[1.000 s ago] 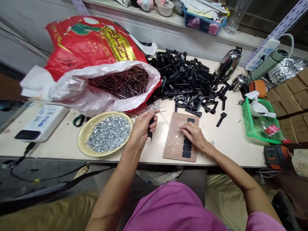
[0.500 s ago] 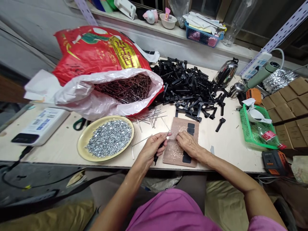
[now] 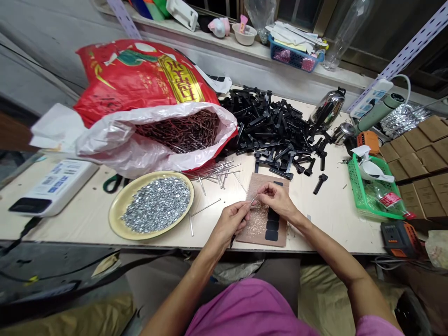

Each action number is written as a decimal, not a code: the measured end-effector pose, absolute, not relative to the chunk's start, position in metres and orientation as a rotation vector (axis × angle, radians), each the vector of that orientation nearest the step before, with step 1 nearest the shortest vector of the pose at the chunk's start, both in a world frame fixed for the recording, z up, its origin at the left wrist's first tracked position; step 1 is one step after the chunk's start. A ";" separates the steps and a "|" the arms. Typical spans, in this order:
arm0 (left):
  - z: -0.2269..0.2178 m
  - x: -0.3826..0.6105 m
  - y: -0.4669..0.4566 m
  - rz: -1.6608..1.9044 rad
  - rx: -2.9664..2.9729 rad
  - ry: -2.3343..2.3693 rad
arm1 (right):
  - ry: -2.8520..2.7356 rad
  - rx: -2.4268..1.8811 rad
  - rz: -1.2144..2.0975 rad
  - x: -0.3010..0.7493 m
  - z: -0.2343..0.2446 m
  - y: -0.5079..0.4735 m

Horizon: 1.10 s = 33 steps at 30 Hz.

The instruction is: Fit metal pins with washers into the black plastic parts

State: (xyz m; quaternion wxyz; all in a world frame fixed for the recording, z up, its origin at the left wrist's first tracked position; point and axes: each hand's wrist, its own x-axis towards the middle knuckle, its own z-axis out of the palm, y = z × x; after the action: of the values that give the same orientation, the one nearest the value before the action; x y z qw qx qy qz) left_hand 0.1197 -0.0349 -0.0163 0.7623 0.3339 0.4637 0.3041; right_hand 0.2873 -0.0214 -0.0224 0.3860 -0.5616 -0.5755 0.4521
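My left hand is closed around a black plastic piece, with a thin metal pin sticking up from its fingertips. My right hand pinches at the tip of that pin, holding something too small to make out. Both hands meet over a brown board covered with tiny shiny bits and bearing black pads. Loose metal pins lie on the table just beyond the board. A yellow plate heaped with small silver washers sits to the left.
A red and white bag full of dark pins lies at the back left. A heap of black plastic pieces fills the back middle. A green basket, small metal kettles and cardboard boxes are on the right; a white device is at left.
My left hand came back from the loose pins to the board with one pin. My right hand lifted off the board and pinched at the pin's tip.
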 end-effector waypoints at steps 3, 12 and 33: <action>-0.016 0.126 -0.037 0.679 0.750 1.004 | -1.282 -1.370 1.273 0.284 -0.020 -0.024; -0.014 0.133 -0.038 0.681 0.753 0.990 | -1.512 -1.350 0.956 0.290 -0.018 -0.037; -0.030 0.139 -0.039 0.746 1.068 1.050 | -2.114 -1.002 0.231 0.311 -0.015 -0.043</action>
State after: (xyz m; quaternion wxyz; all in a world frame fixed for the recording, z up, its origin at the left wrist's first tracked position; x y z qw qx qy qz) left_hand 0.1393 -0.0392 -0.0301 0.6700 0.4739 0.4657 0.3310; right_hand 0.3109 -0.0427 -0.0152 0.3854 -0.3933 -0.8298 0.0905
